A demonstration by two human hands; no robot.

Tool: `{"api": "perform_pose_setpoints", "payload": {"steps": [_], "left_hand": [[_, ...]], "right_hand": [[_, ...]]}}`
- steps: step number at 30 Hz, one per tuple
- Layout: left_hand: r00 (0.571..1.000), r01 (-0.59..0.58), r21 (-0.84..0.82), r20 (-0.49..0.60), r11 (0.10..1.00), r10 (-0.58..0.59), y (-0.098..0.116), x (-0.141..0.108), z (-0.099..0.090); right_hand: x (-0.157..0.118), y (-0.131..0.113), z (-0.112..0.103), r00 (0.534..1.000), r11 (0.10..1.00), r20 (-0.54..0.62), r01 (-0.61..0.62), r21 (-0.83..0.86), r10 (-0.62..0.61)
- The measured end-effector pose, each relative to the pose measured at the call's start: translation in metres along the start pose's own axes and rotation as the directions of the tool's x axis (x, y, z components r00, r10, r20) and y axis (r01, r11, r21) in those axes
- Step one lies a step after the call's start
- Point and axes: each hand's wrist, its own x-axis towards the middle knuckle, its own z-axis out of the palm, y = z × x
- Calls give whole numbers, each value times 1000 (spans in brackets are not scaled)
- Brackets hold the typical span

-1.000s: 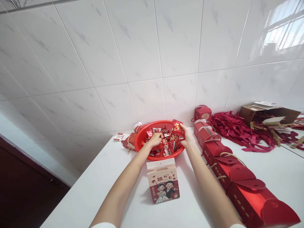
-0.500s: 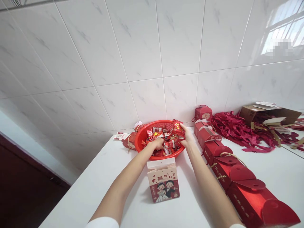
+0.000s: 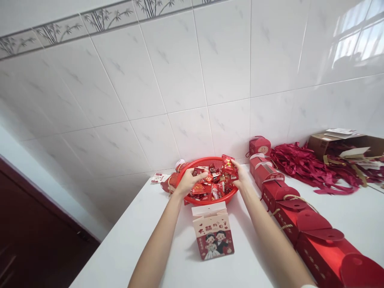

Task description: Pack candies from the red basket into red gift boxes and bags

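Fingers (image 3: 200,174) of the left hand (image 3: 188,182) curl over sweets (image 3: 207,189)

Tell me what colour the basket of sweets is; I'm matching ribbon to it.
The basket is bright red; the head view shows it best.

White counter (image 3: 120,252): red basket (image 3: 210,203), paper gift box (image 3: 213,240), red boxes (image 3: 324,260), ribbons (image 3: 306,170).

One bare left hand (image 3: 189,181), one bare right hand (image 3: 241,176), one round red plastic basket (image 3: 210,202), one cream-and-red cardboard gift box (image 3: 213,240), and one brown cardboard carton (image 3: 319,144).
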Motion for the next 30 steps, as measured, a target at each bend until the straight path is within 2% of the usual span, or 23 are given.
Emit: {"api": "perform_pose_setpoints", "payload": {"steps": [2, 4, 6, 8, 13, 18, 22, 27, 30], "left_hand": [[997, -67, 8, 41, 998, 67, 26, -30, -8], [984, -135, 82, 128, 987, 124, 47, -58, -12], [963, -212, 156, 198, 965, 180, 59, -79, -11], [944, -272, 241, 256, 931, 209, 62, -91, -6], [926, -335, 406, 307, 850, 218, 51, -92, 4], [933, -324, 373, 276, 870, 230, 45, -87, 5], [950, -272, 380, 252, 884, 183, 45, -90, 3], [932, -245, 324, 337, 914, 131, 45, -97, 7], [933, -223, 290, 340, 930, 118, 45, -100, 11]], "right_hand": [[-4, -5, 4, 999, 999, -20, -34, 24, 34], [-10, -13, 12, 999, 997, -12, -51, 51, 52], [-20, -23, 22, 998, 996, 60, -37, 77, 32], [-36, -33, 34, 987, 997, 162, -3, 79, -10], [-89, -55, 60, 970, 997, 232, 75, 5, -74], [-126, -65, 71, 933, 972, 311, 220, -86, -184], [-135, -63, 74, 912, 918, 308, 342, -202, -272], [-134, -55, 77, 906, 863, 328, 377, -336, -268], [-137, -53, 79, 893, 825, 350, 412, -386, -282]]}}
